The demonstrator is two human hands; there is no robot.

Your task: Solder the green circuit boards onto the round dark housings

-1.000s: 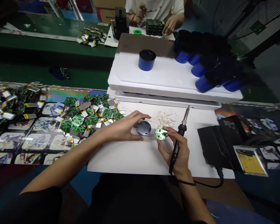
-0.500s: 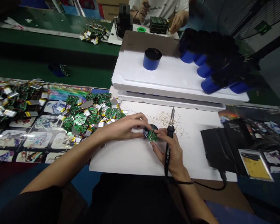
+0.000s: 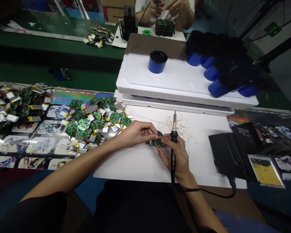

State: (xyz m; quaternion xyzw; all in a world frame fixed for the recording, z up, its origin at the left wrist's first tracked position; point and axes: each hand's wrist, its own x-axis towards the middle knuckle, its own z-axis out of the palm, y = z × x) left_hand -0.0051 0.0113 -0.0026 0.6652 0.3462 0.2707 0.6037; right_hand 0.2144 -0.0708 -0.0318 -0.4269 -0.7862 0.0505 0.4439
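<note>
A green circuit board [image 3: 156, 143] lies over a round dark-rimmed housing [image 3: 160, 133] on the white work sheet. My left hand [image 3: 141, 133] comes in from the left, thumb and fingertips pinched together above the board; what is between them is too small to make out. My right hand [image 3: 178, 153] grips a black soldering iron [image 3: 173, 145] whose metal tip points away from me. Its thumb and index fingertips also reach the board's right side, meeting my left fingertips.
Circuit boards with silver battery cells [image 3: 92, 121] are heaped at left. Behind, a white foam tray [image 3: 179, 79] bears several blue cups [image 3: 157, 66]. A black soldering station [image 3: 226, 155] stands at right. Solder crumbs [image 3: 177, 124] litter the sheet. Across, a co-worker's hands [image 3: 176, 8] are busy.
The board has gone from tilted to flatter over the housing. My left fingers have closed to a pinch beside my right fingertips. The soldering iron's tip has swung slightly left.
</note>
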